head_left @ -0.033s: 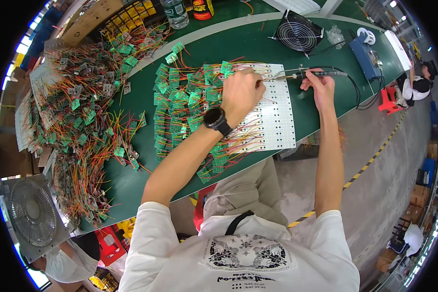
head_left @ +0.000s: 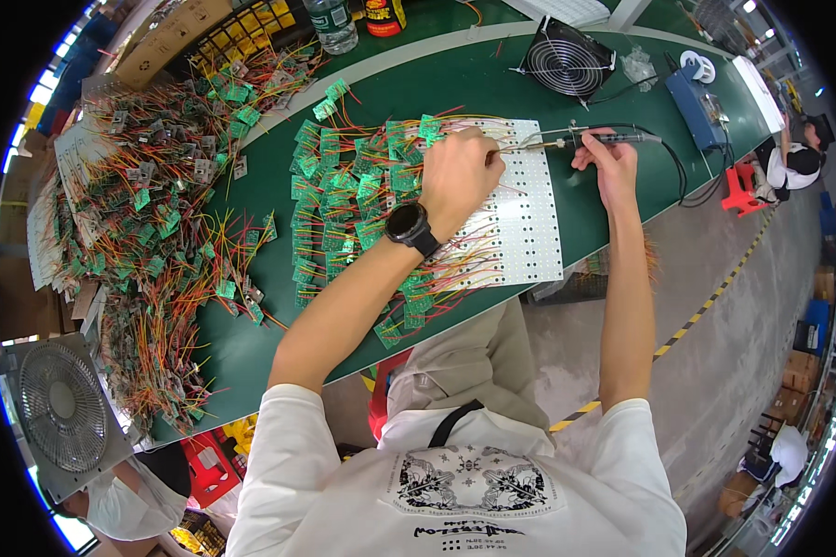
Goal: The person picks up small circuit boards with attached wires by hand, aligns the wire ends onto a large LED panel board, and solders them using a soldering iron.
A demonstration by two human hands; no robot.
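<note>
Left hand (head_left: 462,176): fingers curled above the panel; I cannot tell what they pinch, since the fingertips are partly hidden.
Right hand (head_left: 608,165): grasping a slim, black-handled soldering iron (head_left: 613,138); I see its metal end pointing left, near the left fingertips.
Wrist: black round-faced watch (head_left: 409,226) on the left arm.
Panel: white, rectangular, dark-dotted sheet (head_left: 529,227), lying flat on the dark green tabletop (head_left: 418,84) below the left hand.
Boards: small, green, rectangular circuit boards (head_left: 306,265) with red and yellow wires, in rows along the panel's left side.
Pile: large tangled heap of wired circuit boards (head_left: 158,227), left of the rows.
Far side: black square fan with a round wire guard (head_left: 567,63); to its right, a blue box-shaped metal unit (head_left: 695,113).
Far left corner: clear plastic bottle (head_left: 333,28).
Floor: I view yellow-and-black striped tape (head_left: 701,316) right of the table.
</note>
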